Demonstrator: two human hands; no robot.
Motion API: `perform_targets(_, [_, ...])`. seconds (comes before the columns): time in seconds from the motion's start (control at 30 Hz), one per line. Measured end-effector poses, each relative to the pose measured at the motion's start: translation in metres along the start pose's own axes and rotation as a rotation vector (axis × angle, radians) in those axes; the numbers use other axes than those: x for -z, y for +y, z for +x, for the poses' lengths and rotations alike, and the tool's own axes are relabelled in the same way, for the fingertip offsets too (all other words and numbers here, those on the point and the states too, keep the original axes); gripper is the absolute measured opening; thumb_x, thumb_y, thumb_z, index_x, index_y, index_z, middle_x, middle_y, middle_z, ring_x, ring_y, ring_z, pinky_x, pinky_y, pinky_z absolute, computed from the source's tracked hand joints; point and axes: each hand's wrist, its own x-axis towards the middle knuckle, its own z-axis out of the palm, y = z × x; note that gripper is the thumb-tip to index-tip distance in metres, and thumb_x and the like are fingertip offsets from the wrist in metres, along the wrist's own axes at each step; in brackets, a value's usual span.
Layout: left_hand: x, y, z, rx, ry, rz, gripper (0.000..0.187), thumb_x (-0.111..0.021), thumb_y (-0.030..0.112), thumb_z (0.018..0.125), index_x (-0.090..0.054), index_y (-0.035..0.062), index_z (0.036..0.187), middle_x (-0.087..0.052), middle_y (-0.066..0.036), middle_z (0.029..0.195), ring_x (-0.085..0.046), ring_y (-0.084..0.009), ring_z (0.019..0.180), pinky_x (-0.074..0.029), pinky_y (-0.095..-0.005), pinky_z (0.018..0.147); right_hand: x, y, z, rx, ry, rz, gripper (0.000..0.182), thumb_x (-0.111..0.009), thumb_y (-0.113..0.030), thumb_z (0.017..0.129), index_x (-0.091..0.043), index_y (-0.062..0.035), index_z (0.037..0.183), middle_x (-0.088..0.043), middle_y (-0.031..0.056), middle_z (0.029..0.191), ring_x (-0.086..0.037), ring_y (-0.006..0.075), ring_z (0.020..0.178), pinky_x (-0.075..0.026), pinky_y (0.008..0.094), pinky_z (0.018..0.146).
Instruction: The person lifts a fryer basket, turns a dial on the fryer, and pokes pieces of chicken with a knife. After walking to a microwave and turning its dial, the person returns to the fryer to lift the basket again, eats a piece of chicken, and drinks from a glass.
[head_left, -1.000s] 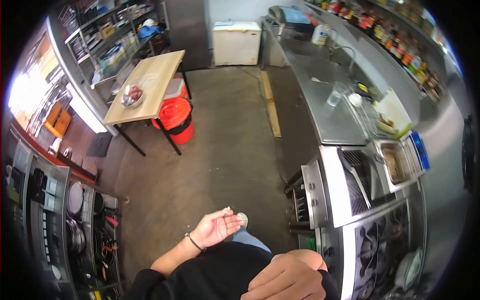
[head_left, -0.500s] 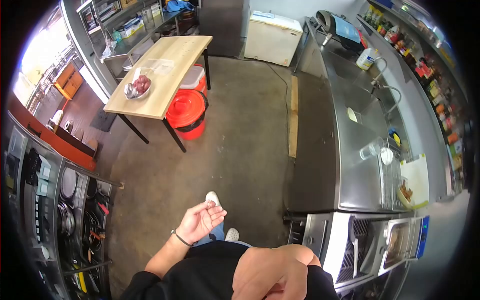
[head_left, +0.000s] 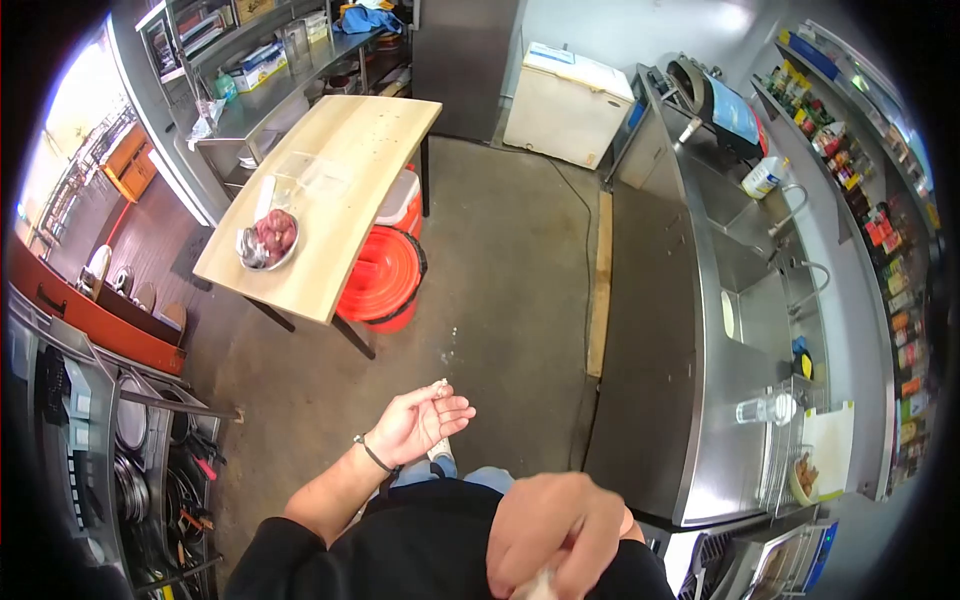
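Observation:
My left hand (head_left: 422,420) is in front of my body, palm up, with the fingers loosely bent. Its thumb and index fingertip meet at a small whitish bit, too small to name. Close to the camera, my right hand (head_left: 555,530) is closed, its back toward me. A pale thing (head_left: 538,586) shows at its pinched fingers, mostly cut off by the bottom edge. Ahead on the left, a bowl (head_left: 270,262) holding reddish round items (head_left: 275,235) and something silvery stands on the wooden table (head_left: 330,220), away from both hands.
Beside the table stands a red lidded bin (head_left: 385,275). A steel counter with a sink (head_left: 745,300) runs along the right, with an oven (head_left: 775,560) at its near end. Shelves of pans (head_left: 130,490) stand on the left. A white chest freezer (head_left: 565,110) is at the back.
My view has moved forward, bringing the table and bin nearer. My left hand stays palm up. My right hand remains closed near the camera, and a pale thing now shows below it.

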Motion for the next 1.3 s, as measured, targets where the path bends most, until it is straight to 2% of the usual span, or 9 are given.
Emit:
perform_targets(0.03, [-0.002, 0.015, 0.007, -0.027, 0.018, 0.025, 0.022, -0.041, 0.021, 0.096, -0.056, 0.0067, 0.088, -0.066, -0.016, 0.1, -0.061, -0.0303, 0.102, -0.049, -0.0388, 0.09, 0.014, 0.006, 0.005, 0.005, 0.068, 0.003, 0.003, -0.06, -0.005, 0.086, -0.062, -0.0033, 0.084, -0.062, 0.0231, 0.091, -0.063, 0.028, 0.065, -0.052, 0.03, 0.055])
perform_targets(0.23, [0.031, 0.063, 0.048, -0.156, 0.119, 0.047, 0.016, -0.047, 0.019, 0.093, -0.057, 0.0067, 0.09, -0.064, -0.016, 0.099, -0.06, -0.0306, 0.103, -0.046, -0.0406, 0.094, 0.102, 0.053, -0.019, -0.259, 0.618, -0.012, 0.011, -0.056, -0.013, 0.091, -0.048, -0.0069, 0.094, -0.059, 0.0179, 0.09, -0.063, 0.0243, 0.066, -0.053, 0.0292, 0.056])
perform_targets(0.33, [0.086, 0.078, 0.073, -0.223, 0.297, 0.032, 0.017, -0.045, 0.02, 0.095, -0.054, 0.0065, 0.091, -0.063, -0.017, 0.102, -0.059, -0.0302, 0.102, -0.046, -0.0404, 0.093, 0.166, 0.098, -0.073, -0.479, 0.914, -0.038, 0.016, -0.055, -0.016, 0.092, -0.046, -0.0055, 0.1, -0.06, 0.0158, 0.092, -0.064, 0.022, 0.066, -0.053, 0.0287, 0.056])
perform_targets(0.4, [0.144, 0.089, 0.091, -0.283, 0.438, -0.01, 0.017, -0.044, 0.02, 0.095, -0.052, 0.0063, 0.09, -0.062, -0.017, 0.104, -0.059, -0.0303, 0.103, -0.046, -0.0403, 0.093, 0.204, 0.134, -0.119, -0.838, 1.232, -0.215, 0.018, -0.055, -0.02, 0.092, -0.047, -0.0056, 0.101, -0.061, 0.0115, 0.092, -0.064, 0.0196, 0.065, -0.052, 0.0278, 0.053])
perform_targets(0.7, [0.408, 0.169, 0.211, -0.703, 0.982, -0.226, 0.027, -0.041, 0.025, 0.095, -0.039, 0.0031, 0.112, -0.053, -0.02, 0.118, -0.053, -0.0316, 0.112, -0.044, -0.0391, 0.097, 0.361, 0.265, -0.279, -1.552, 1.204, -0.234, 0.014, -0.052, -0.019, 0.094, -0.048, -0.0067, 0.101, -0.062, 0.0077, 0.094, -0.064, 0.0176, 0.062, -0.052, 0.0263, 0.048])
perform_targets(0.87, [0.479, 0.226, 0.267, -0.995, 1.184, -0.7, 0.049, -0.031, 0.03, 0.096, -0.025, 0.0033, 0.137, -0.04, -0.016, 0.136, -0.041, -0.0313, 0.125, -0.033, -0.0408, 0.107, 0.459, 0.327, -0.307, -1.564, 1.185, -0.18, 0.015, -0.052, -0.019, 0.093, -0.048, -0.0071, 0.1, -0.062, 0.0071, 0.094, -0.065, 0.0174, 0.065, -0.053, 0.0258, 0.049])
perform_targets(1.0, [0.529, 0.235, 0.294, -1.06, 1.234, -0.731, 0.051, -0.027, 0.033, 0.096, -0.025, 0.0022, 0.137, -0.034, -0.015, 0.141, -0.036, -0.0299, 0.129, -0.028, -0.0404, 0.109, 0.523, 0.375, -0.311, -1.589, 1.176, -0.16, 0.013, -0.051, -0.02, 0.094, -0.049, -0.0083, 0.1, -0.062, 0.0056, 0.094, -0.065, 0.016, 0.066, -0.053, 0.025, 0.051])
perform_targets(1.07, [0.548, 0.237, 0.304, -1.085, 1.38, -0.85, 0.027, -0.035, 0.03, 0.089, -0.042, 0.0061, 0.096, -0.053, -0.013, 0.12, -0.052, -0.0275, 0.111, -0.04, -0.0411, 0.097, 0.549, 0.4, -0.316, -1.602, 1.193, -0.151, 0.012, -0.051, -0.02, 0.094, -0.049, -0.0088, 0.099, -0.062, 0.0047, 0.093, -0.065, 0.0156, 0.067, -0.052, 0.0249, 0.051])
perform_targets(1.3, [0.555, 0.234, 0.286, -1.093, 1.196, -1.012, 0.026, -0.03, 0.031, 0.096, -0.045, 0.01, 0.098, -0.053, -0.007, 0.109, -0.051, -0.0239, 0.103, -0.038, -0.0492, 0.098, 0.581, 0.471, -0.342, -1.605, 1.304, -0.106, 0.012, -0.052, -0.023, 0.092, -0.052, -0.0127, 0.098, -0.062, 0.0016, 0.092, -0.065, 0.0165, 0.076, -0.05, 0.0277, 0.058])
